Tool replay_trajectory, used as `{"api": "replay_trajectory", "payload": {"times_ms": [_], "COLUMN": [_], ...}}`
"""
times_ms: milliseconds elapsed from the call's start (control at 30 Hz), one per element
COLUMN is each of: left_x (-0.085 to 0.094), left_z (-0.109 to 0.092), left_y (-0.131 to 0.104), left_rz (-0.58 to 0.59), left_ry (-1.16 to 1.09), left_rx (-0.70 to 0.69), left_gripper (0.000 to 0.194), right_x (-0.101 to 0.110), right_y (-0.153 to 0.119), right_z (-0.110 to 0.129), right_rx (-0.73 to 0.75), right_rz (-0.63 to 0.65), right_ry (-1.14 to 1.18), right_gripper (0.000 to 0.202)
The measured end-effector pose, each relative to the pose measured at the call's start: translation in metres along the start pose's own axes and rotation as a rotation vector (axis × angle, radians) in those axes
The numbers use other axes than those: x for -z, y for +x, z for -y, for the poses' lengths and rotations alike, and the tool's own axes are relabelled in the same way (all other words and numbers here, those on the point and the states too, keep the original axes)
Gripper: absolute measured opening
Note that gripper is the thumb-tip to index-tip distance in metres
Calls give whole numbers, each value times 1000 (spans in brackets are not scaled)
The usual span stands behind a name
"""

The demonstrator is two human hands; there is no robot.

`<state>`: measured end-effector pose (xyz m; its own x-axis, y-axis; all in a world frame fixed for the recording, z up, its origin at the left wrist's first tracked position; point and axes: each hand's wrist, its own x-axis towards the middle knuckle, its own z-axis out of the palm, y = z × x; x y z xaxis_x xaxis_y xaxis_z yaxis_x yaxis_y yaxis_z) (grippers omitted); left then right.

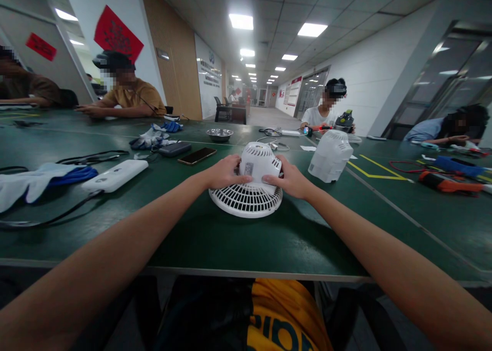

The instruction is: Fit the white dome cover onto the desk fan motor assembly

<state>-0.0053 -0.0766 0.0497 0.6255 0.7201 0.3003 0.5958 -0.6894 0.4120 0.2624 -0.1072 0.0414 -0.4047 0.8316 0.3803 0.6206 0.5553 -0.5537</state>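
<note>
A: State the position and attitude of the fan head.
B: The fan head (pixel 258 172) is on the green tabletop (pixel 215 248), directly in front of the wearer. Its grille (pixel 246 203) faces down; its motor housing (pixel 261 156) faces up.

A: State the grip.
B: Both hands are partly closed around the fan head. The left hand (pixel 226 172) holds its left flank and the right hand (pixel 291 179) its right flank. Each thumb lies across the near face of the motor housing. The fingertips on the far side are hidden; their exact contact cannot be told.

A: List items to the right of the fan head.
B: A white plastic shell (pixel 330 156) stands upright, near and slightly beyond. An orange-and-black device (pixel 446 182) lies well apart.

A: List items to its left and beyond.
B: A phone (pixel 198 156) lies flat, near, to the left and slightly beyond. A metal bowl (pixel 220 135) sits farther beyond. A white power strip (pixel 117 176) lies well to the left.

A: Personnel?
B: One co-worker in a white top (pixel 317 118) is seated beyond the fan head, to its right.
</note>
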Motion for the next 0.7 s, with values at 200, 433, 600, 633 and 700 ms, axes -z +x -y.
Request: {"api": "replay_trajectory", "payload": {"times_ms": [200,433,600,633,700], "left_x": [0,1,2,2,2], "left_z": [-1,-3,-4,-4,-4], "left_y": [0,-1,-1,-1,-1], "left_rz": [-9,5,3,3,0], "left_ry": [13,26,24,27,29], "left_rx": [-22,-7,-15,-20,-28], "left_gripper": [76,77,75,74,72], "right_x": [0,0,1,1,0], "right_y": [0,1,1,1,1], "right_z": [1,0,-2,-2,-3], "right_rx": [-2,-2,3,6,11], "right_rz": [6,8,15,10,3], "right_ry": [8,14,2,3,5], "right_gripper": [72,69,71,71,70]}}
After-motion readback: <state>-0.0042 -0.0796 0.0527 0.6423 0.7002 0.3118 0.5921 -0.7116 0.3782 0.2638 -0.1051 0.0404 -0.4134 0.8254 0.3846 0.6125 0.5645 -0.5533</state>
